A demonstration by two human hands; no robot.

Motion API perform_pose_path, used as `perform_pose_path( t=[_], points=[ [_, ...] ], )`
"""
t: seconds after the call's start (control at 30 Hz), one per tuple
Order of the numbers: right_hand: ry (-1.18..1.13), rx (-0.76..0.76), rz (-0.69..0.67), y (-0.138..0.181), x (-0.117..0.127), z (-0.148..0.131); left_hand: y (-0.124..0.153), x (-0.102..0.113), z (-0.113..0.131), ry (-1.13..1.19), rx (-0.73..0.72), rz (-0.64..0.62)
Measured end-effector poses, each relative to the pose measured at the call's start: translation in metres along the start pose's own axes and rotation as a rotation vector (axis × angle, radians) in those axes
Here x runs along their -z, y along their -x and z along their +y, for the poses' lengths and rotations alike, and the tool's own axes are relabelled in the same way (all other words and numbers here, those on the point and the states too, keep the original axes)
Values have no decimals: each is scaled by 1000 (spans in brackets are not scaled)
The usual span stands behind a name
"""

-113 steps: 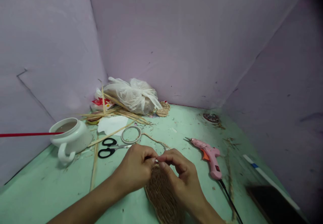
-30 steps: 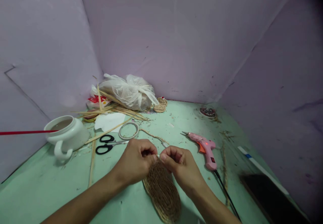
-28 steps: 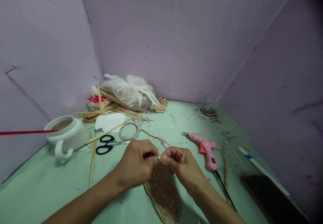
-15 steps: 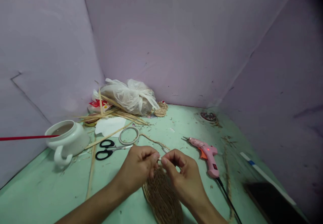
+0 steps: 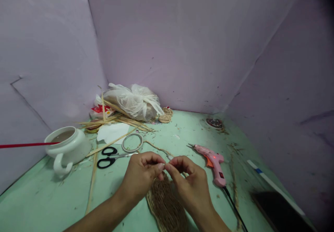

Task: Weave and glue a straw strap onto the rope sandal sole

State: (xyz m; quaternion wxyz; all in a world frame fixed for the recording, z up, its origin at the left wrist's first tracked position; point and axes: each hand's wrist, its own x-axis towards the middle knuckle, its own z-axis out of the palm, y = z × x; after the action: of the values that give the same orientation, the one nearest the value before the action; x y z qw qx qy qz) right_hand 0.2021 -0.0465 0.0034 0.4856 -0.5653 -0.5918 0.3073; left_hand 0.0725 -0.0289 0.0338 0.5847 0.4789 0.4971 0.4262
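My left hand (image 5: 146, 174) and my right hand (image 5: 189, 179) meet fingertip to fingertip, each closed in a pinch. Whatever small thing lies between the fingers is mostly hidden; only a whitish speck shows there. Just below them lies a brown, sole-shaped piece of coiled cord (image 5: 167, 206), partly covered by my hands. A thin braided straw rope (image 5: 156, 146) runs over the table and passes behind my right fingers. Black-handled scissors (image 5: 109, 158) lie left of my left hand, below a roll of tape (image 5: 132, 142). Right of my right hand rests a pink glue gun (image 5: 212, 160), its red light on.
A white pot (image 5: 68, 147) with a red stick in it stands at left. A tied plastic bag (image 5: 134, 101), straw strips (image 5: 122, 118) and white paper (image 5: 113, 131) lie at the back. At right are a small dish (image 5: 214, 122), a white strip (image 5: 276, 186) and a dark flat object (image 5: 279, 211).
My fingertips have drawn closer together, covering more of the small whitish bit that showed between them. The whole view has shifted slightly; the things on the table stay put.
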Motion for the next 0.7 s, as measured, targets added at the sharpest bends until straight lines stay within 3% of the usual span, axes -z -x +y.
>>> perform_pose_path(
  t=[0.17,0.43,0.53,0.7],
  points=[
    [-139,-70,-131,-3,1,-7,-1,3,-6,31,-72,-31],
    [-455,-329,-307,-9,-3,0,-9,9,-23,-84,-402,-284],
    [-487,-357,-263,-11,-2,0,-16,15,-22,-54,-323,-343],
    [-482,-420,-214,-14,2,-3,-21,22,-14,-62,-199,-186]
  ],
)
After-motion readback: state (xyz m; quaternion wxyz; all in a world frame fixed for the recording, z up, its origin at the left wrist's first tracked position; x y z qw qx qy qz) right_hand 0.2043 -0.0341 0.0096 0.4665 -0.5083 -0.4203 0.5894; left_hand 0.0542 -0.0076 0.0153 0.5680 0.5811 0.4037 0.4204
